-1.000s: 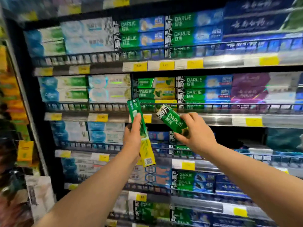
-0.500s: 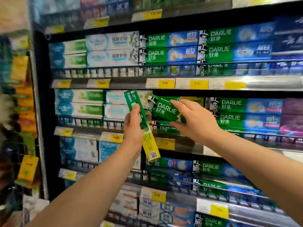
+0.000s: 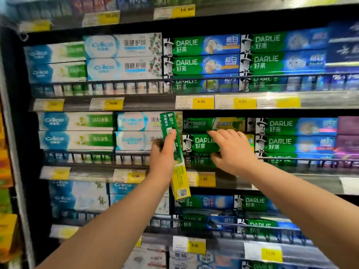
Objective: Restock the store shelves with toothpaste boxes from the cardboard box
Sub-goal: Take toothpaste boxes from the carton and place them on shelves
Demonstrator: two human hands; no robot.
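– Left hand [image 3: 162, 152]: status?
– Closed round a green-and-yellow toothpaste box [image 3: 180, 179], thumb pressed on its front face. Box held near upright, top leaning slightly left, in front of the middle shelf [image 3: 93, 172] and not resting on it.
– Right hand [image 3: 233, 150]?
– Just right of that box. Fingers lie over the top edge of a green DARLIE box [image 3: 202, 143], thumb under it. Box is gripped, lying flat, label outward.
– Where does that one sit?
– In the middle shelf's stack, above another green box [image 3: 200, 162]. Contact between the two: cannot tell, the hand covers part of it.
– Further right?
– Green-and-blue DARLIE boxes [image 3: 297, 142] stacked just beside it. Purple boxes [image 3: 347, 133] at the frame edge, blurred.
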